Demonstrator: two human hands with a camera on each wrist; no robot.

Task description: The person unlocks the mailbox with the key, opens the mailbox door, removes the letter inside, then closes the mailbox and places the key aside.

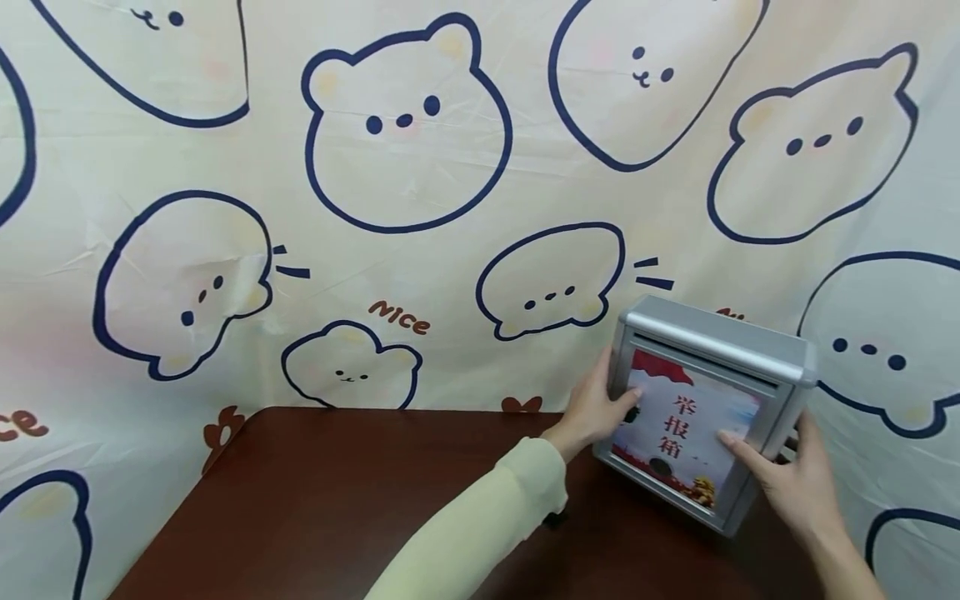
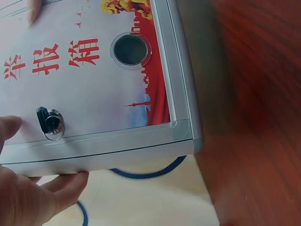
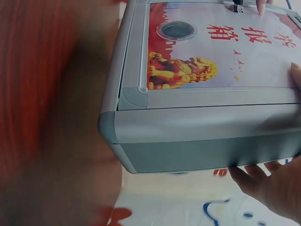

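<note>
We see both hands on a silver metal report box (image 1: pixel 708 408) at the right rear of the dark red-brown worktop (image 1: pixel 337 508), box tilted, its printed front facing us. Left hand (image 1: pixel 592 408) grasps the box's left side, thumb on the front panel near the keyed lock (image 2: pixel 51 123). Right hand (image 1: pixel 795 479) grasps the right side, thumb on the front, fingers curled round the side wall. Front carries red Chinese characters and a round dark window (image 2: pixel 130 50). Bear-print cloth (image 1: pixel 405 167) hangs behind the worktop.
</note>
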